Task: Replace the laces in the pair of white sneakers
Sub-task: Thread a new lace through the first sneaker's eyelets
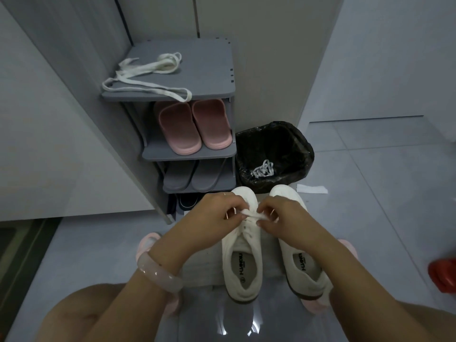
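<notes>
Two white sneakers stand side by side on the grey floor, toes pointing away from me: the left sneaker and the right sneaker. My left hand and my right hand meet over the left sneaker's front eyelets, each pinching an end of a white lace. Loose white laces lie on the top of the grey shoe rack. Another white lace lies inside the black-lined bin.
The rack holds pink slippers and grey slippers on lower shelves. A white paper strip lies on the floor by the bin. A red object sits at the right edge. Walls close in on the left.
</notes>
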A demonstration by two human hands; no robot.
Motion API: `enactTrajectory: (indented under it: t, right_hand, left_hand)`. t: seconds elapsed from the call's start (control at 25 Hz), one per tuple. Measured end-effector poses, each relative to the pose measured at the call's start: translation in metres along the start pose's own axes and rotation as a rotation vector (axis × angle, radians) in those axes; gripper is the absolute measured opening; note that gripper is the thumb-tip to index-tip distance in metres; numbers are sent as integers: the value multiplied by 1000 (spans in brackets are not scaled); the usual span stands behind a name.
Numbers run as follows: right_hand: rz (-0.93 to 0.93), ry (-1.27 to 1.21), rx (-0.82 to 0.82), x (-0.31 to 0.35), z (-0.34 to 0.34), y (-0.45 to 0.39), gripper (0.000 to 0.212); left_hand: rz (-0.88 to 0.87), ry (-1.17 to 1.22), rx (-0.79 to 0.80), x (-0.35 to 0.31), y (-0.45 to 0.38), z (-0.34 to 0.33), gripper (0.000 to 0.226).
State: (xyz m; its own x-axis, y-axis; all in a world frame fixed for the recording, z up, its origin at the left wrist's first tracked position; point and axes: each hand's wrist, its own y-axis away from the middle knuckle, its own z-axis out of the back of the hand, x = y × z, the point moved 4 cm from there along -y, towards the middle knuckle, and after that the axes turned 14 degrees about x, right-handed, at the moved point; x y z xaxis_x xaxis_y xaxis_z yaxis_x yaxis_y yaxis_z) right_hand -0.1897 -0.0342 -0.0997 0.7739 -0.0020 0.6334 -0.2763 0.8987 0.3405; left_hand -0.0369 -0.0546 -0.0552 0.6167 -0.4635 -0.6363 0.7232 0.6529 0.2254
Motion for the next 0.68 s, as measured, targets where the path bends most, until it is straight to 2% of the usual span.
enactTrajectory:
  t: [0.08,0.12,0.2,0.28,0.32,0.36,0.44,0.48,0.52,0.68]
  right_hand:
    - [-8,59,-65,2,4,2,23]
    - [-7,83,-19,4,3,3,22]
    - [-3,109,255,5,-11,7,25]
    - [-1,259,582,5,-30,15,27]
    - [-30,324,633,0,-34,16,27]
    - [-81,349,573,-3,-32,13,27]
    - [-193,273,191,-6,-13,7,24]
    - [-191,228,4,-5,-7,3,24]
    - [-157,186,-101,-3,-6,0,24]
    - [-152,169,17,-4,-45,-8,23]
  left_hand:
    - [5,86,17,4,0,0,24]
    - [4,140,74,6,0,-4,31]
    - [49,237,244,11,1,-17,36]
    - [137,327,394,18,3,-28,24]
    - [180,324,401,24,3,-32,17]
    - [218,256,357,32,0,-32,14]
    - [286,-4,213,48,-6,-33,17]
    - [299,-75,146,53,-9,-36,18]
    - [302,-90,100,56,-11,-41,17]
    - [302,-59,46,54,-19,-64,16]
